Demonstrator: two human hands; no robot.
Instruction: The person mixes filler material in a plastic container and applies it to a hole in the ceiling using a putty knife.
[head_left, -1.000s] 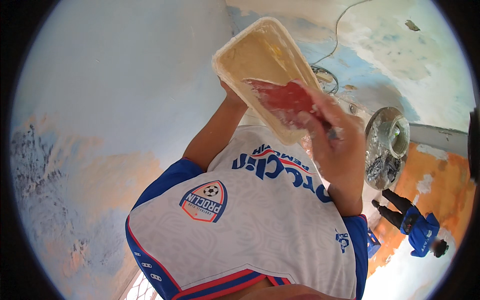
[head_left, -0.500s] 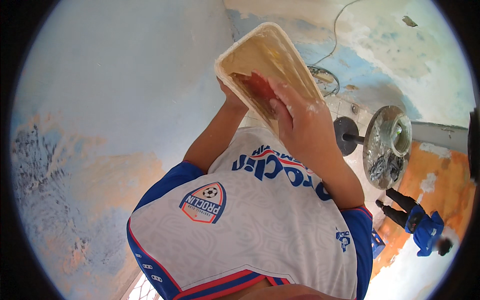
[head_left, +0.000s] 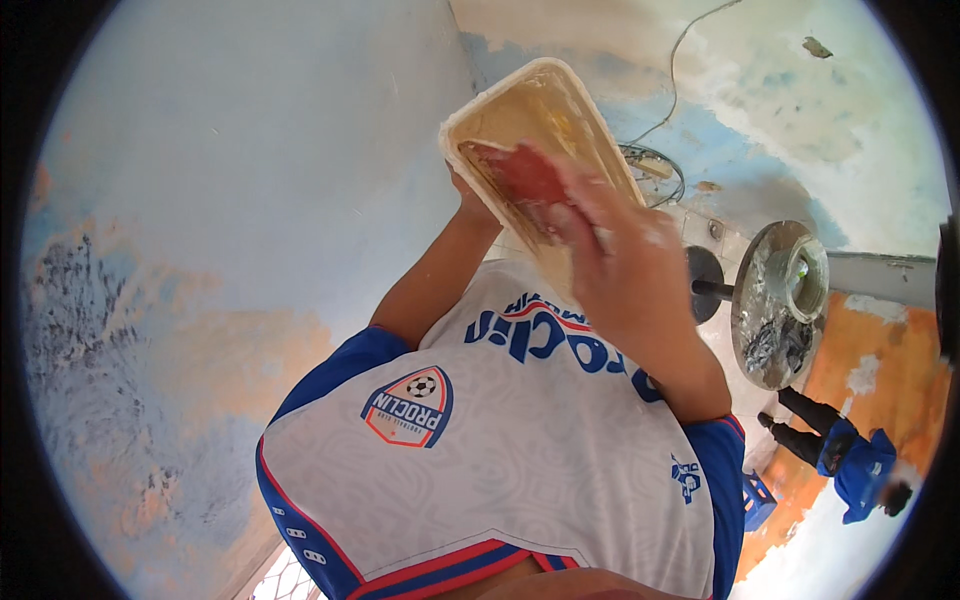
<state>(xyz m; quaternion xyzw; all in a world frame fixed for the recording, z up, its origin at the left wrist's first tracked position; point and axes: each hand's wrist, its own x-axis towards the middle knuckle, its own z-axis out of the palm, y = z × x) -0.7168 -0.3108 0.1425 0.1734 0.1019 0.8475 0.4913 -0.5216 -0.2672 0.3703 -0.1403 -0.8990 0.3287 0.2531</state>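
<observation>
A rectangular cream-coloured plastic tray (head_left: 520,108) is held up in front of my chest, tilted, its inside smeared with pale residue and a little yellow. My left hand (head_left: 468,193) grips it from its left side and beneath, with most of the fingers hidden behind it. In my right hand (head_left: 618,240), somewhat blurred, is a flat red spreader (head_left: 534,175). Its blade is inside the tray, close to the left wall; whether it touches the bottom I cannot tell. White smears mark the fingers of that hand.
To the right stands a round pedestal table (head_left: 755,340) bearing a tub (head_left: 803,275) and dark crumpled plastic. A person in blue (head_left: 860,465) is farther off, near a blue plastic stool (head_left: 758,500). A patchy blue wall (head_left: 250,180) rises on my left; a cable (head_left: 672,90) trails at the back.
My right hand has shifted slightly right and down, and the red spreader has turned and lifted a little within the tray. The tray sits slightly lower and farther right in view.
</observation>
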